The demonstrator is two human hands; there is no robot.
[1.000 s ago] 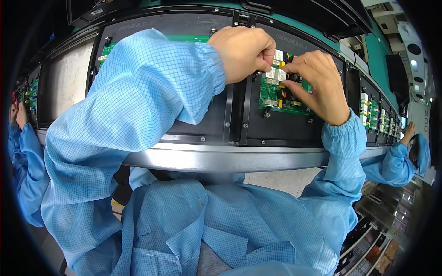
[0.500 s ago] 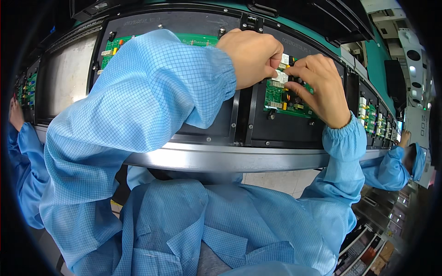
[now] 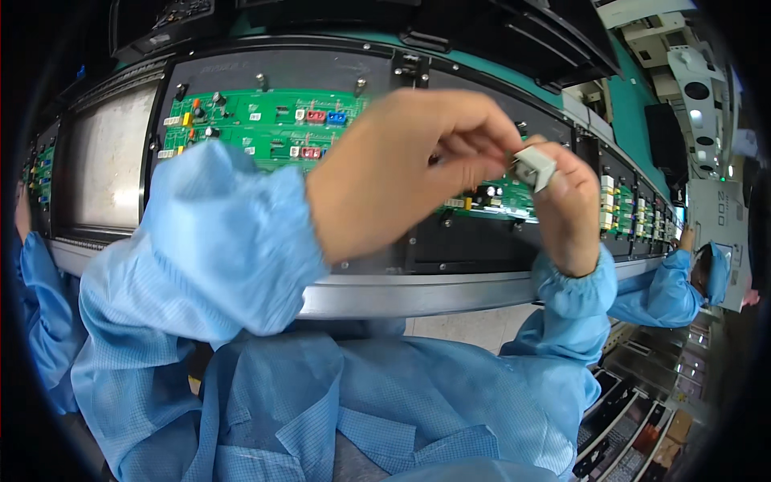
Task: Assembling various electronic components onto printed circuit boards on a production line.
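Note:
A small white box-shaped relay (image 3: pixel 536 166) with metal pins is raised above the circuit boards, its pins turned toward my left hand. My right hand (image 3: pixel 573 201) pinches it between thumb and fingers. From the other side, my left hand (image 3: pixel 405 165) closes its thumb and forefinger at the pin side; motion blur softens the outline. Beneath the hands lies a green circuit board (image 3: pixel 502 206) in a black carrier, largely covered by them. Left of it, another green circuit board (image 3: pixel 269 120) carries red and blue connectors, partly hidden by my left hand and sleeve.
A metal rail (image 3: pixel 418 293) runs along the front edge. Further carriers with populated boards (image 3: pixel 618 205) continue to the right. At far left is a bare metal plate (image 3: pixel 108 161). One person in blue (image 3: pixel 666 289) works at the right, another sleeve (image 3: pixel 44 305) shows at the left.
Both hands have come up and nearer from the right-hand board, where they gripped white parts. A white relay is now held in the air between them, pins showing.

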